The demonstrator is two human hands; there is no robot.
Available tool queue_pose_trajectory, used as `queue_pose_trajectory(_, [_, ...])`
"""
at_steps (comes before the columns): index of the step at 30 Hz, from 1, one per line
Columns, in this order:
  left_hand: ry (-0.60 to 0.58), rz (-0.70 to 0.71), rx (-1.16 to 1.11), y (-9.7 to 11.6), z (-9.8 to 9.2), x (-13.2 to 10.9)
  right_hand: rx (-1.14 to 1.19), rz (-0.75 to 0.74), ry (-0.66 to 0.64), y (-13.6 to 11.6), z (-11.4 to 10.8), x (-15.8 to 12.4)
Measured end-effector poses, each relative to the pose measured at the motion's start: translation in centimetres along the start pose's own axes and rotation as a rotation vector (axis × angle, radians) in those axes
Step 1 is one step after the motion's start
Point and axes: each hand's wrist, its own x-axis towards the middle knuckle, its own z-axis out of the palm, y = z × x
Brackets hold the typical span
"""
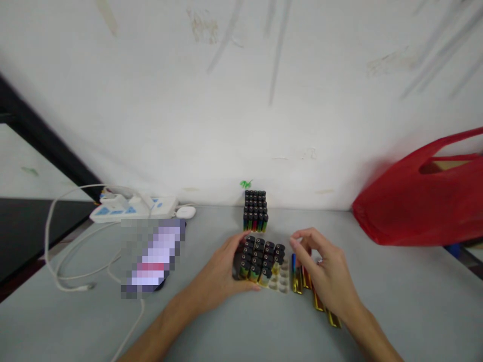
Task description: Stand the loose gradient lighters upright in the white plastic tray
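My left hand (pixel 221 269) wraps around the left side of a pale tray (pixel 282 286) and holds it on the table. Rows of black-topped lighters (pixel 257 257) stand upright in it; the cells along its right side hold none. Just right of the tray is my right hand (pixel 324 266), its thumb and index fingertips drawn close together in a pinch. Whether anything lies between its curled fingers cannot be made out. Beneath and beside that hand lie several shiny lighters with gold, blue and red bodies (pixel 297 281), partly hidden by the fingers.
A block of upright black-topped lighters (pixel 255 208) stands at the back by the wall. To the left are a phone (pixel 158 254) with a blurred screen, a white power strip (pixel 134 207), a white case (pixel 186 212) and loose cables. A red bag (pixel 411 206) sits at right.
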Motion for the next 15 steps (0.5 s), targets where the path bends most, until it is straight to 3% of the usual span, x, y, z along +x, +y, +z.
queue_pose_trajectory(3, [-0.007,-0.02,-0.007,0.1,0.0,0.0,-0.222,0.146,0.101,1.4,-0.3,0.4])
queue_pose_trajectory(7, [-0.01,-0.014,0.0,0.0,-0.1,-0.1,-0.567,0.349,0.066,3.4,-0.7,0.3])
queue_pose_trajectory(11, [0.001,-0.014,-0.02,0.0,0.0,-0.1,-0.74,0.264,0.026,4.3,-0.8,-0.1])
queue_pose_trajectory(15, [-0.005,-0.009,-0.039,0.2,0.0,-0.1,-0.716,0.157,0.025,4.8,-0.8,-0.2])
